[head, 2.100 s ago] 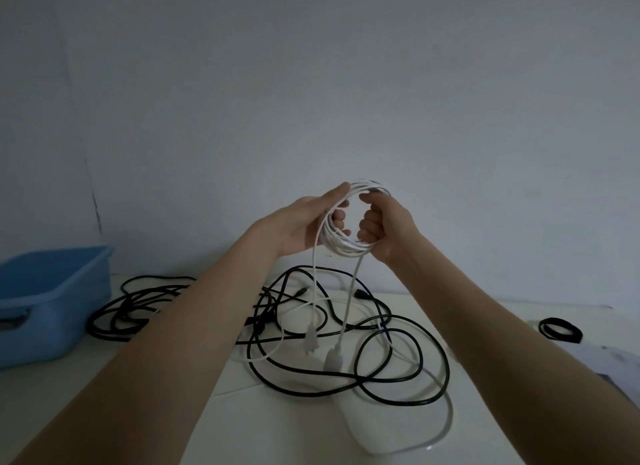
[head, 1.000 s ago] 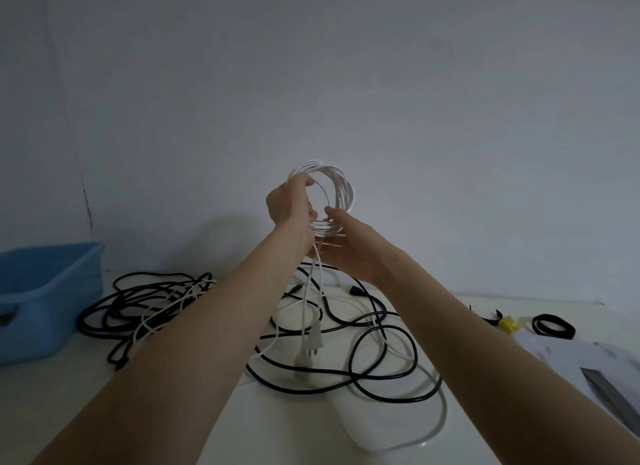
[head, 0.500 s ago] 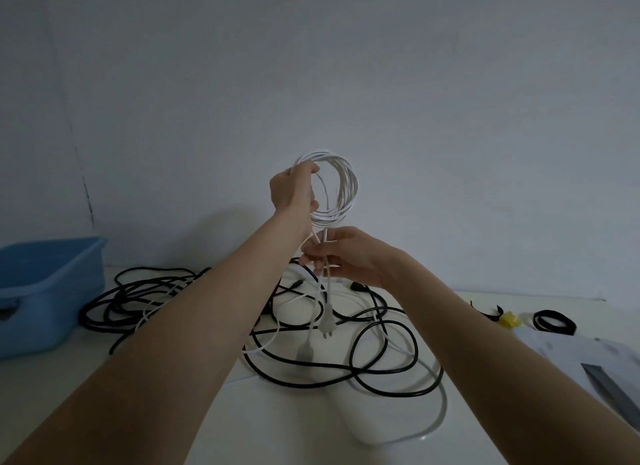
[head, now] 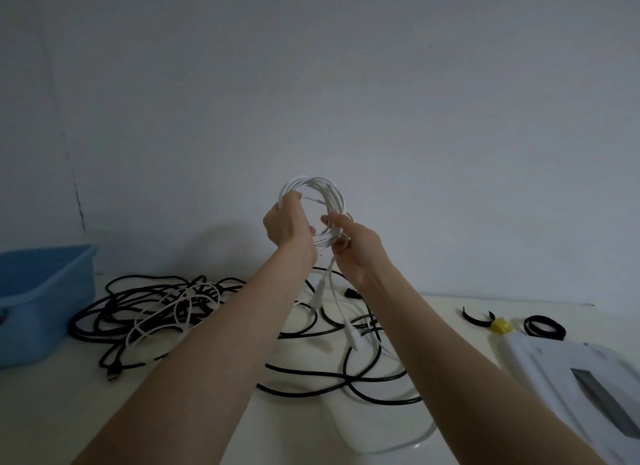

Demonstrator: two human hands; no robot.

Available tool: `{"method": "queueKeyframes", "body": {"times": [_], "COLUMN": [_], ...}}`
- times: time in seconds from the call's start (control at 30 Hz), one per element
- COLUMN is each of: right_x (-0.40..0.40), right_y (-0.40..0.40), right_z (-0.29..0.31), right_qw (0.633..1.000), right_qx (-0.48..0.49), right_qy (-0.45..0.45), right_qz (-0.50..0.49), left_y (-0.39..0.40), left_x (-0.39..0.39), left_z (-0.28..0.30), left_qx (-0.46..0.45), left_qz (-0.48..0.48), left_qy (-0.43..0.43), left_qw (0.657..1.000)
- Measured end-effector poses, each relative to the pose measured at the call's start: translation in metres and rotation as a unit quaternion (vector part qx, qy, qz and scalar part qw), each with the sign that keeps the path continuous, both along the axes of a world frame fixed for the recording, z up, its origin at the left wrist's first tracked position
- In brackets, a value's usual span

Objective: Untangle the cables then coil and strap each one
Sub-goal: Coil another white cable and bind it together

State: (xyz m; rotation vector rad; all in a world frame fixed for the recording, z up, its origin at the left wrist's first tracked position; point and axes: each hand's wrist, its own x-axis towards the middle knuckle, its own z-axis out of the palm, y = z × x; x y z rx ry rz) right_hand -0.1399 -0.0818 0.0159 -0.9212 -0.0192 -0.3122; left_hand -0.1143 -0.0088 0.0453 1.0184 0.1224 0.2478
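Observation:
A white cable coil [head: 323,187] is held up in front of the wall. My left hand [head: 285,224] grips its left side. My right hand [head: 353,244] holds the coil's lower right, fingers curled round the strands. Two white plug ends [head: 355,338] hang from the coil down toward the table. Below lie tangled black cables [head: 332,374] and a second heap of black and thin white cable [head: 156,308] at the left. Black straps [head: 545,327] lie at the right.
A blue plastic bin [head: 41,298] stands at the left edge of the white table [head: 52,412]. A small yellow object [head: 500,326] and a curved black strap [head: 478,317] lie right of centre. A white device [head: 571,371] sits at the right edge.
My right hand has moved up from the hanging tails to the coil's lower right side. My left hand still grips the coil's left side, a little lower in view.

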Motion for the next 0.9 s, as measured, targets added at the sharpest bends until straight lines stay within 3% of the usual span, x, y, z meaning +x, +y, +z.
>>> {"method": "queueKeyframes", "body": {"times": [0.13, 0.23, 0.33, 0.57, 0.63, 0.77, 0.83, 0.9], "right_x": [0.007, 0.002, 0.002, -0.001, -0.003, -0.001, 0.001, 0.002], "right_y": [-0.001, -0.006, -0.016, -0.037, -0.043, -0.046, -0.043, -0.042], "right_z": [0.012, 0.021, 0.024, 0.018, 0.018, 0.017, 0.016, 0.014], "right_qw": [0.996, 0.993, 0.974, 0.925, 0.897, 0.833, 0.801, 0.789], "right_qx": [0.062, -0.068, -0.192, -0.368, -0.439, -0.552, -0.598, -0.614], "right_qy": [-0.034, -0.015, -0.005, -0.013, -0.022, -0.024, 0.005, 0.028], "right_qz": [-0.052, -0.093, -0.118, -0.090, -0.053, 0.014, 0.025, 0.026], "left_y": [-0.006, 0.002, 0.014, 0.033, 0.041, 0.045, 0.041, 0.037], "left_x": [-0.003, 0.001, 0.006, 0.020, 0.023, 0.017, 0.015, 0.017], "left_z": [0.001, 0.000, -0.001, 0.004, 0.011, 0.018, 0.015, 0.007], "left_qx": [0.009, 0.007, 0.003, 0.197, 0.332, 0.573, 0.627, 0.641], "left_qz": [-0.042, -0.151, -0.293, -0.369, -0.375, -0.375, -0.366, -0.356], "left_qy": [-0.025, -0.025, -0.016, -0.082, -0.121, -0.126, -0.122, -0.135], "left_qw": [0.999, 0.988, 0.956, 0.904, 0.857, 0.718, 0.676, 0.666]}}
